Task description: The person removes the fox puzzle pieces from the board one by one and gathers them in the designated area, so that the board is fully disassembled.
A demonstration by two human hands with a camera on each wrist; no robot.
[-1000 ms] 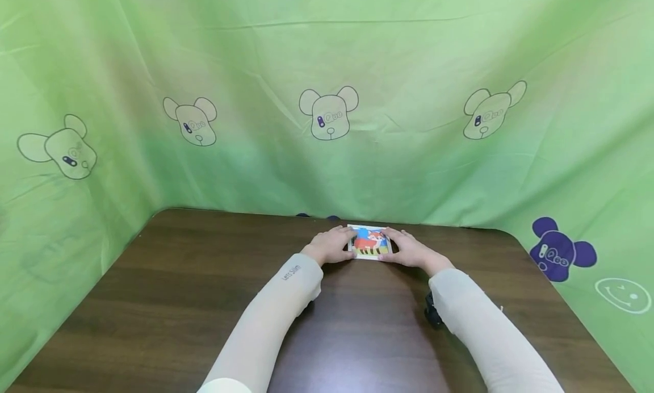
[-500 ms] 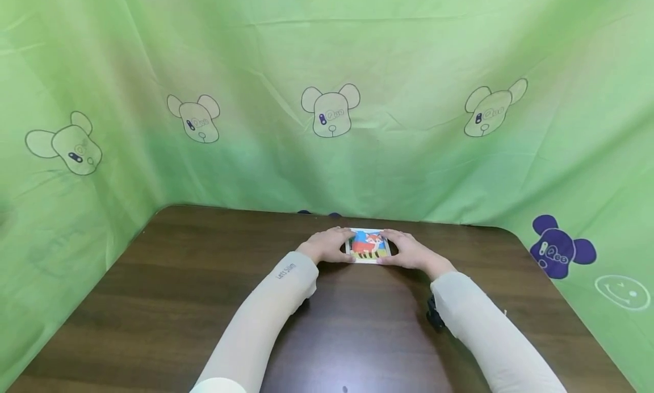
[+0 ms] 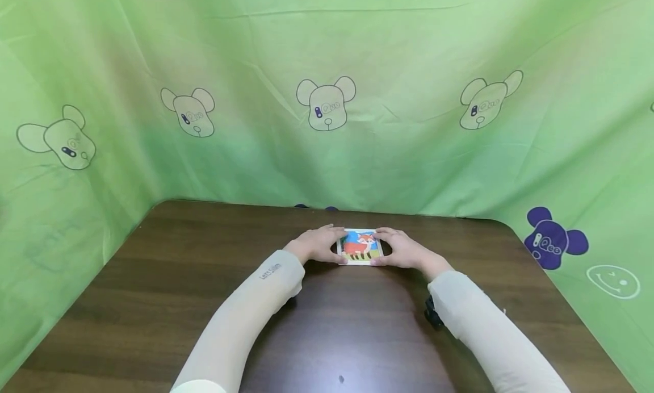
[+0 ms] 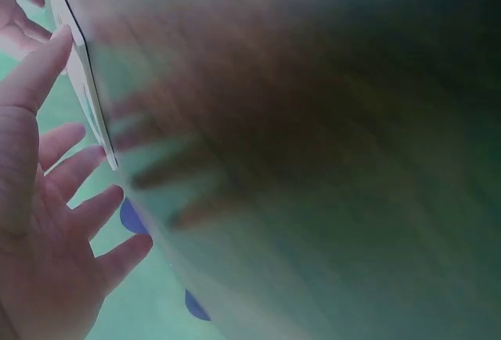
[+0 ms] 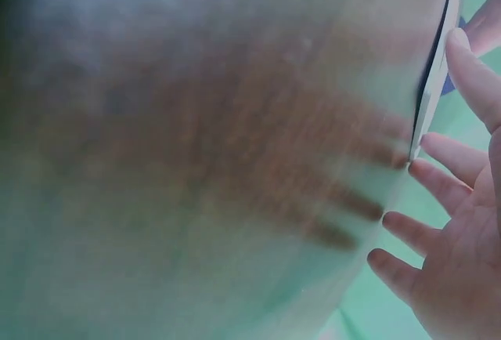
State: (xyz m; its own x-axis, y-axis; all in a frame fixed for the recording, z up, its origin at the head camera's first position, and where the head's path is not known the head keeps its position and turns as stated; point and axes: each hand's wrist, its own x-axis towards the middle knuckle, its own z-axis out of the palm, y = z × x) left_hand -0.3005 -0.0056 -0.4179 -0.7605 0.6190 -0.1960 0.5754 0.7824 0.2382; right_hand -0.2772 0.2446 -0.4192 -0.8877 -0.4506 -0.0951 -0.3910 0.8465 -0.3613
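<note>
A small square picture board (image 3: 360, 246) with a white border and an orange fox on blue lies flat near the far side of the table. At its left side is my left hand (image 3: 318, 245), thumb by the near corner, fingers by the far corner. My right hand (image 3: 403, 250) holds the opposite side the same way. From the left wrist, the board's thin edge (image 4: 84, 74) shows with the thumb on it and the other fingers spread along the tabletop. The right wrist view has the board's edge (image 5: 433, 81) between thumb and fingertips.
The dark brown wooden table (image 3: 153, 279) has rounded far corners. A green curtain (image 3: 255, 154) with bear-head drawings hangs right behind and around it. A small dark spot (image 3: 341, 379) marks the table near the front.
Both hands and the picture board between them have slid slightly toward me and a little left. The hold on its sides looks the same; the head view has shifted a little.
</note>
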